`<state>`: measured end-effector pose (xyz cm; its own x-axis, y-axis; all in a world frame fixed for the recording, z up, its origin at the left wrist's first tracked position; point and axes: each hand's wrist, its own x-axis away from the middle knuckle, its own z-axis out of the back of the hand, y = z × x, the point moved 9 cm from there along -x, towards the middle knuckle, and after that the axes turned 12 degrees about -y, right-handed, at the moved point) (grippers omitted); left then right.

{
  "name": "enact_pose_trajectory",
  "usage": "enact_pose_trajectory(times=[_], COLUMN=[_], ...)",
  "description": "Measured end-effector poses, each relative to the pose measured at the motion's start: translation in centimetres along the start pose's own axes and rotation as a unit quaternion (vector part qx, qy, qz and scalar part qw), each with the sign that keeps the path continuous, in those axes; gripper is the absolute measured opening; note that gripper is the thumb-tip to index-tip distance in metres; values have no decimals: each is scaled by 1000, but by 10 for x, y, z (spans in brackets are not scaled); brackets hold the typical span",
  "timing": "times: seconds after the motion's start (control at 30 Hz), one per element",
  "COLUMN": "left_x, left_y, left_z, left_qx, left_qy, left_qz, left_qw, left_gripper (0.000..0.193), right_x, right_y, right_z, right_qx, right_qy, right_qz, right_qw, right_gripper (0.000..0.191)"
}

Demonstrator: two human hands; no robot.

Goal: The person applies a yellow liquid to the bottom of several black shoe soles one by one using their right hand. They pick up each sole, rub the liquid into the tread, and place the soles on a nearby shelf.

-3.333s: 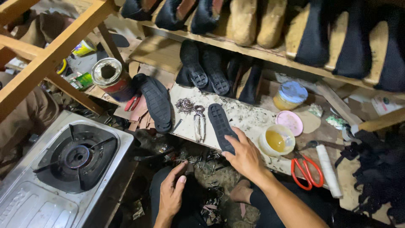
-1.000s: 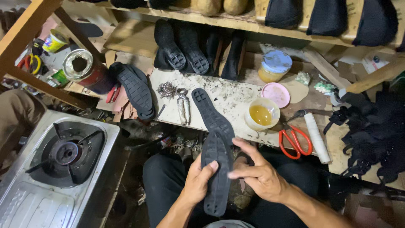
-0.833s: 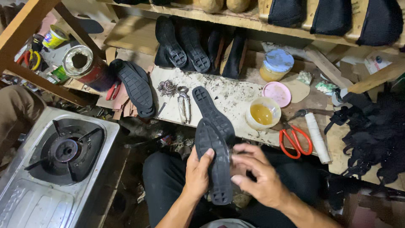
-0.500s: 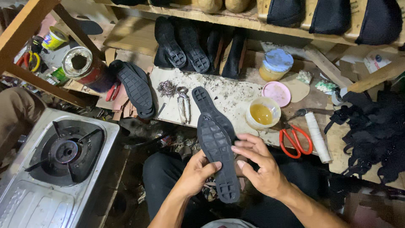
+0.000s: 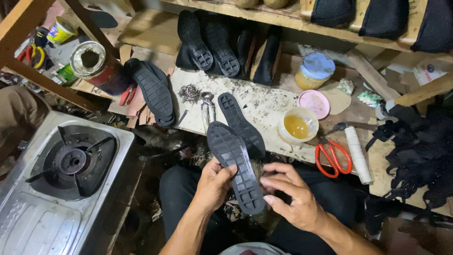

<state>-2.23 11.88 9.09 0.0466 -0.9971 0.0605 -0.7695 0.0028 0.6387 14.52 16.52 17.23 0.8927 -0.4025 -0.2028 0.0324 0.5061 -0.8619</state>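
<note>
Over my lap I hold a black rubber shoe sole [image 5: 234, 166] tread side up. My left hand [image 5: 214, 183] grips its left edge with the thumb on the tread. My right hand [image 5: 291, 199] touches its right edge near the heel, fingers spread. A second black sole [image 5: 239, 123] lies flat on the speckled work board [image 5: 264, 99] just beyond the held one. Something brown and fuzzy shows under the held sole; I cannot tell what it is.
A gas stove burner [image 5: 73, 160] sits at my left. On the board are pliers [image 5: 206, 107], a heap of nails [image 5: 190, 92], an open cup of yellow glue [image 5: 297, 125], its pink lid [image 5: 314, 103] and red scissors [image 5: 332, 153]. More soles [image 5: 152, 92] and shoes [image 5: 207, 42] lie behind.
I picked a sole up from in front of me and turned it in both hands until its tread faces up; my right hand left the board to join it.
</note>
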Motion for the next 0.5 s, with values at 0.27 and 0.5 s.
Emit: enact_pose_trajectory(times=[0.27,0.5], left_x=[2,-2], left_y=[-7,2], left_z=[-18,-3], left_qx=[-138,-100], left_qy=[-84,-25], left_qz=[76,27], left_qw=[984,994], left_gripper=[50,38], right_x=[-20,-21], right_y=[2,4], right_z=[16,-9], right_qx=[56,-72], right_qy=[18,-3], right_qz=[-61,-93], right_qw=[996,993], right_gripper=[37,59])
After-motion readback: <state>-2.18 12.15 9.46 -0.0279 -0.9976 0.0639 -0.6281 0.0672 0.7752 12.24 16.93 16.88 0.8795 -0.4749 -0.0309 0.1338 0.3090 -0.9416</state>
